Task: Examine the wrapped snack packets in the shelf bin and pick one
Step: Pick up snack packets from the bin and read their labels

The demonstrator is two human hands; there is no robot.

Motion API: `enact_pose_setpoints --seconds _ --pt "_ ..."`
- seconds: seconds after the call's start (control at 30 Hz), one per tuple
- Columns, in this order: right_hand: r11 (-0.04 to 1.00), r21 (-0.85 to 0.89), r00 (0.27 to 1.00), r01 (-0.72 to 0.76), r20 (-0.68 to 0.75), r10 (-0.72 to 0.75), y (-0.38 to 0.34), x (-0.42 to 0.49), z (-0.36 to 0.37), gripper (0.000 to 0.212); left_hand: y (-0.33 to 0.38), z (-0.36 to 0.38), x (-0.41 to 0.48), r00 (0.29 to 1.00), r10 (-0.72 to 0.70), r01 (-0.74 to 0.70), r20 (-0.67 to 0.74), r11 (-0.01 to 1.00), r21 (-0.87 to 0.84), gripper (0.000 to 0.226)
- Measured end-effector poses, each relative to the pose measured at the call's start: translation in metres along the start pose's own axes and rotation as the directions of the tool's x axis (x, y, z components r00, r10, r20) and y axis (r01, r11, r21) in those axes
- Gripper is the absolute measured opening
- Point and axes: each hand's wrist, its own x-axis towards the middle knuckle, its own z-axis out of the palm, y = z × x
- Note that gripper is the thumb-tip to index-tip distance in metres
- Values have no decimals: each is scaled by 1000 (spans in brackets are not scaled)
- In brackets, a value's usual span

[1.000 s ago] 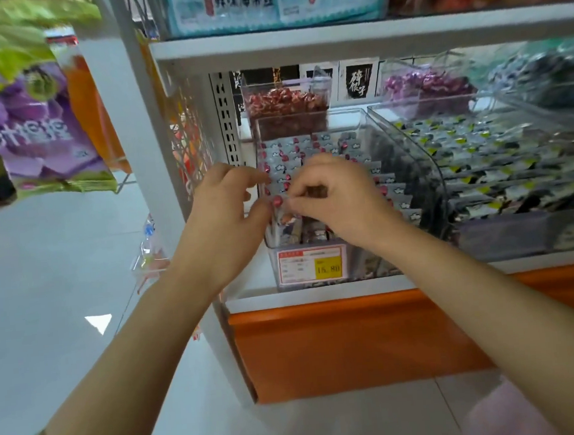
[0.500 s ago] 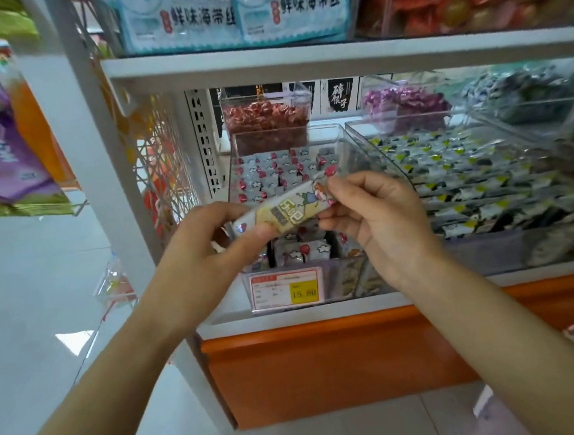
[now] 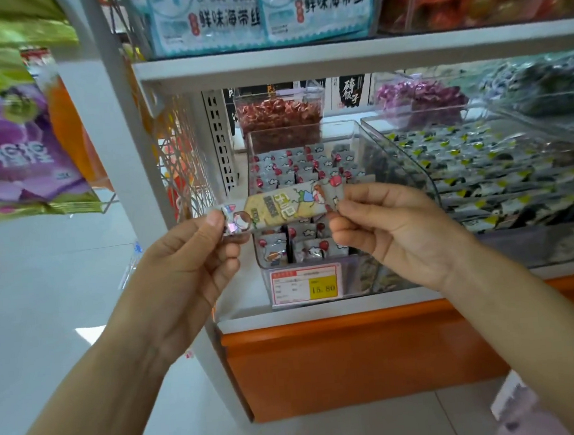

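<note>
A long, flat snack packet (image 3: 284, 207) in glossy printed foil is stretched between both hands, its right end tilted slightly higher. The left hand (image 3: 186, 259) pinches the crimped, silvery left end between thumb and curled fingers. The right hand (image 3: 400, 232) pinches the right end the same way, its other fingers folded under. The packet hangs in the air just in front of a clear, hard plastic shelf bin (image 3: 347, 133), lifted out and apart from it.

Inside that bin, at twelve o'clock from the packet, matching wrapped packets (image 3: 295, 168) stand on edge in tight rows, grey with red spots. At six o'clock a rectangular price label (image 3: 306, 284) with a yellow patch sits on the bin's front.

At three o'clock a wider, slope-walled clear bin (image 3: 398, 160) holds black-and-yellow sachets (image 3: 488, 170). Behind, a square clear box of shiny red sweets (image 3: 279, 115) sits at twelve o'clock. Crinkled purple sweets (image 3: 420, 95) lie at one o'clock. A smooth orange panel (image 3: 358, 359) runs below the white shelf edge (image 3: 320, 312).
</note>
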Motion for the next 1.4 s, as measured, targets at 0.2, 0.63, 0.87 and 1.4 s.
enact_pose_setpoints --seconds 0.2,0.63,0.87,1.4 --pt "999 42 1000 -24 -16 25 -3 -7 -14 15 -9 16 5 998 -56 55 -40 998 -29 20" --pt "927 -300 966 226 -55 -253 9 4 -21 19 -17 18 -1 998 -60 60 30 998 16 19" --pt "734 -594 934 329 89 -346 14 -2 -11 23 -22 13 -2 996 87 -92 29 972 217 30" --pt "493 -739 831 460 164 -531 14 -3 0 23 -18 23 -10 926 314 -371 211 648 665 26"
